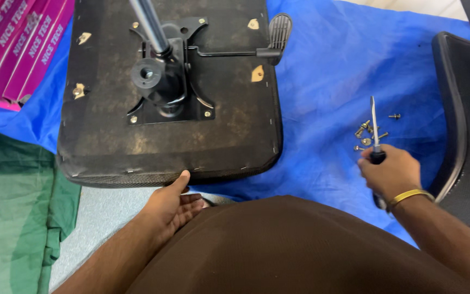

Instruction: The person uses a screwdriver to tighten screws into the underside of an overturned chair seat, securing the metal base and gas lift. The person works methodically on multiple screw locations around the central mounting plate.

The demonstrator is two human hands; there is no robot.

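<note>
An upturned black chair seat [110,136] lies on a blue sheet [333,81], its metal mounting plate [191,65] and chrome gas cylinder [149,24] facing up. A black lever [270,41] sticks out to the right. My left hand [172,204] rests at the seat's near edge, thumb touching it, fingers loosely apart and holding nothing. My right hand [390,174] grips a screwdriver [375,128] with its shaft pointing away from me, over a small heap of screws [368,133].
A black mesh chair back [463,136] lies at the right. Magenta boxes [17,43] sit at the top left. A green cloth [12,207] covers the floor at the left.
</note>
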